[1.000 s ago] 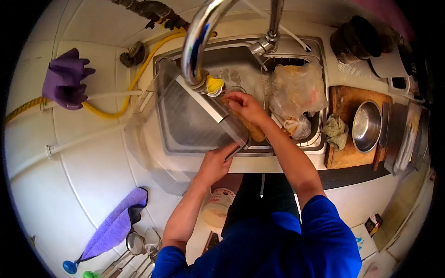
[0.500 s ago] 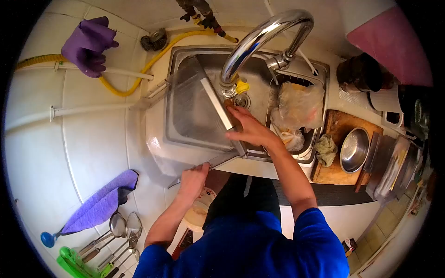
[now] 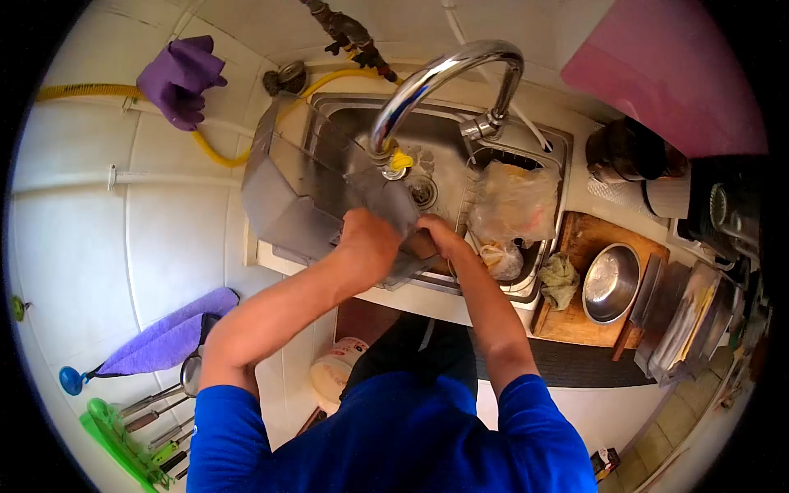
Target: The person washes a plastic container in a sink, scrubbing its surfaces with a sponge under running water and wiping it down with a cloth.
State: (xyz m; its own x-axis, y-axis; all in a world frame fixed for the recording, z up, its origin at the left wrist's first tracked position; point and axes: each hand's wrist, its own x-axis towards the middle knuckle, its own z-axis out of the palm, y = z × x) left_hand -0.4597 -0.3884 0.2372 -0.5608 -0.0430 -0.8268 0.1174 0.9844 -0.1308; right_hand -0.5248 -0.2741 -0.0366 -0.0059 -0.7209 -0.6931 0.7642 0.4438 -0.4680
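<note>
One steel sink spreads beneath both sets of fingers, set into a pale tabletop. Across its left side, directly at the fingers, tilts the clear plastic piece, partly beyond the rim. Left of the right fingers, the left hand has its fingers curled shut on the piece's edge. The right hand has bent fingers against the piece's near corner; whether they pinch the brown pad just beside them cannot be told. Beyond the fingers arches the faucet, close above the plastic; a careless lift or turn could knock its spout. Wet, smooth plastic, if it is wet, could slip from the one sure hold and crack on the rim. Right of the fingers sits a plastic bag, which a wide elbow swing could drag.
</note>
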